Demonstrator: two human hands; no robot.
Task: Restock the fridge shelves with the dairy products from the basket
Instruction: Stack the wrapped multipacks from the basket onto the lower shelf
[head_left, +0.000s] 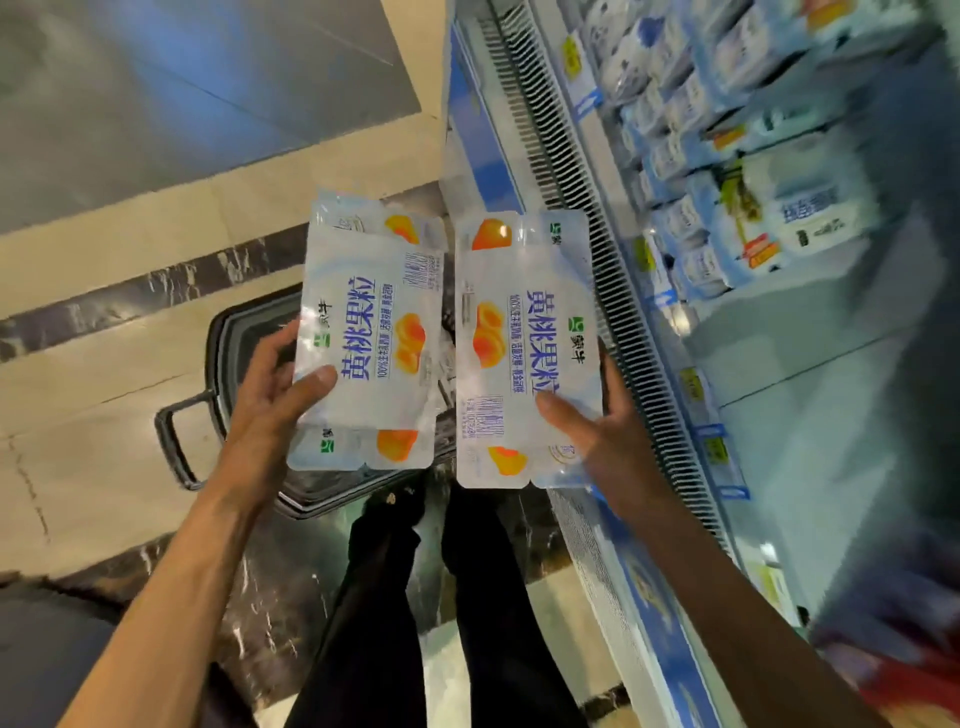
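A left yogurt pack is held in the left hand, with the thumb laid across its printed face and the fingers curled behind its left edge. A right yogurt pack of the same kind is gripped in the right hand, thumb on the front, fingers wrapped behind its right edge. Both packs are held side by side, just apart, above the dark basket on the floor. The fridge shelves, stocked with cartons, are seen at the right.
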